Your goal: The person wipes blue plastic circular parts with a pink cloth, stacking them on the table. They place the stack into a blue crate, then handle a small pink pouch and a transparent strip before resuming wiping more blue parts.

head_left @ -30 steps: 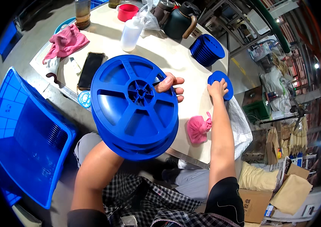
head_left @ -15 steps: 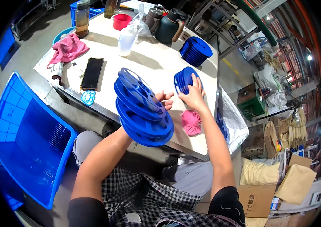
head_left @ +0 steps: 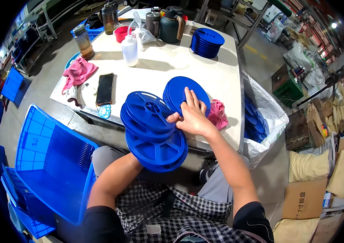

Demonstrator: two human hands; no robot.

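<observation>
Several blue plastic reels (head_left: 152,133), with spoked flanges and central hubs, are held in front of the table's near edge. They fan apart a little, one overlapping another. My left forearm runs up beneath them; the reels hide my left hand, which supports them from below. Close by on the right, my right hand (head_left: 195,116) grips a short stack of flat blue discs (head_left: 186,91). Its fingers press across the top disc, and the thumb points toward the reels. A bunched pink cloth (head_left: 218,113) lies just right of that stack.
A taller stack of blue discs (head_left: 207,42) stands at the table's far right. A phone (head_left: 105,89), squeeze bottle (head_left: 129,50), red cup (head_left: 122,34) and dark jug (head_left: 172,26) occupy the table. A blue crate (head_left: 52,158) sits left; a white sack (head_left: 273,121) holding blue pieces stands right.
My right hand has drawn the short stack of discs left and nearer, up beside the reels. The reels have tilted, showing their faces more, and my left fingers have gone out of sight.
</observation>
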